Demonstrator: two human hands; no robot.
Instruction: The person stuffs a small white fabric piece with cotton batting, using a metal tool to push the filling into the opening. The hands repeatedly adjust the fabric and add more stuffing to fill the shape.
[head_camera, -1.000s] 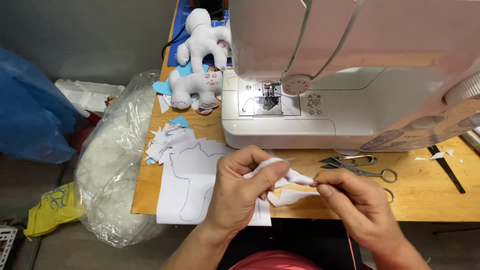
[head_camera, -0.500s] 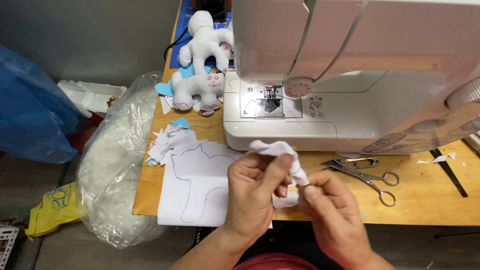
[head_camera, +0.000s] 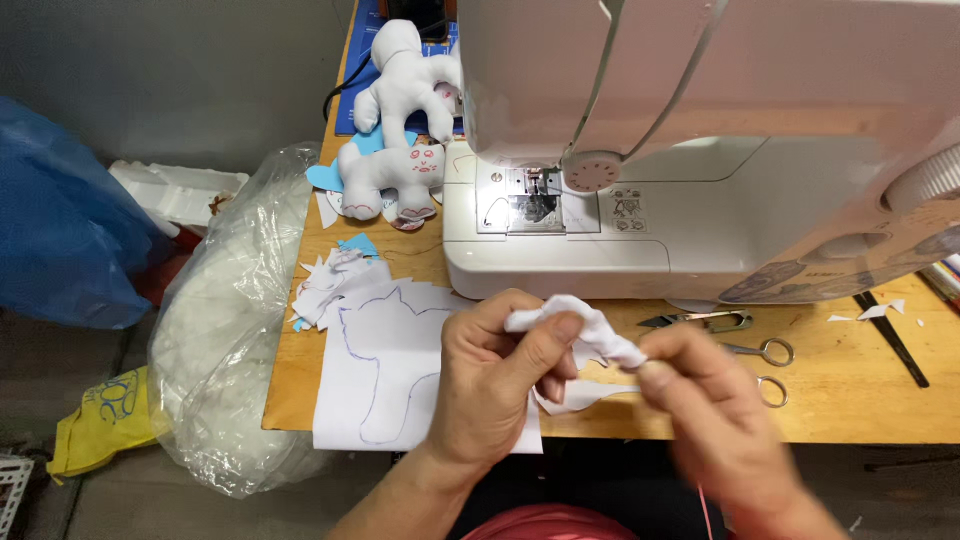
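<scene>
Plastic bag (head_camera: 235, 350) of white stuffing hangs off the worktop's (head_camera: 860, 405) left edge, beside a blue sack (head_camera: 60, 240). On the worktop near its front left corner lies a paper sheet (head_camera: 385, 375) with a pencilled animal outline, and white offcuts (head_camera: 335, 280) sit just behind it. Two stuffed white toy animals (head_camera: 400, 130) stand toward the back left, next to the sewing machine (head_camera: 700, 150).

Above the front edge, the left hand (head_camera: 495, 385) is closed on a small white fabric piece (head_camera: 580, 325), thumb and fingers pinching its left end. The piece runs roughly left to right, sloping a little downward toward the right, where the blurred right hand (head_camera: 710, 400) pinches its other end. More white fabric (head_camera: 575, 395) trails beneath the hands. Scissors (head_camera: 765, 365) and thread snips (head_camera: 700, 320) lie on the worktop just right of the hands, before the machine.
</scene>
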